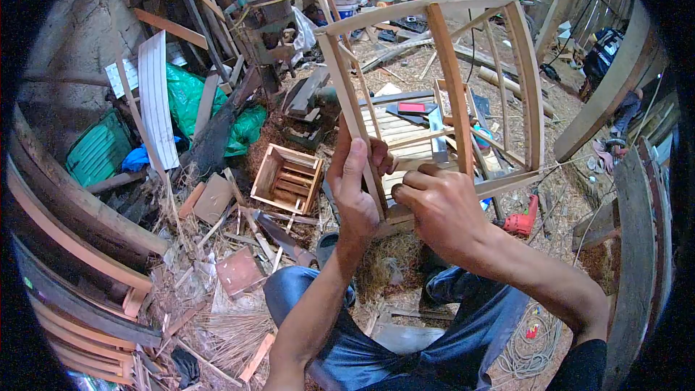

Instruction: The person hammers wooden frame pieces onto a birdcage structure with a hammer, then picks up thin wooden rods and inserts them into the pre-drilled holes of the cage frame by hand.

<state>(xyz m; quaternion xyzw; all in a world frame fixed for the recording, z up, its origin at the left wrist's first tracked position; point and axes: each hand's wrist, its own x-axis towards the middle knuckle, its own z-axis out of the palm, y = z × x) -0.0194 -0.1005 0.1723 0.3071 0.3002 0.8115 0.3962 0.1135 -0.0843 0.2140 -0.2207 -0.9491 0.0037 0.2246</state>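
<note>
A light wooden frame of slats and curved rails is held up in front of me, tilted. My left hand is wrapped round its left upright, with the thumb on the near side and the fingers behind. At the frame's lower rail, just right of that upright, my right hand has its fingers curled together. Whatever lies between those fingers is hidden.
A small wooden crate sits on the littered floor at centre left. A handsaw lies below it. A red power tool is right of my right forearm. Curved timber stands left, boards right.
</note>
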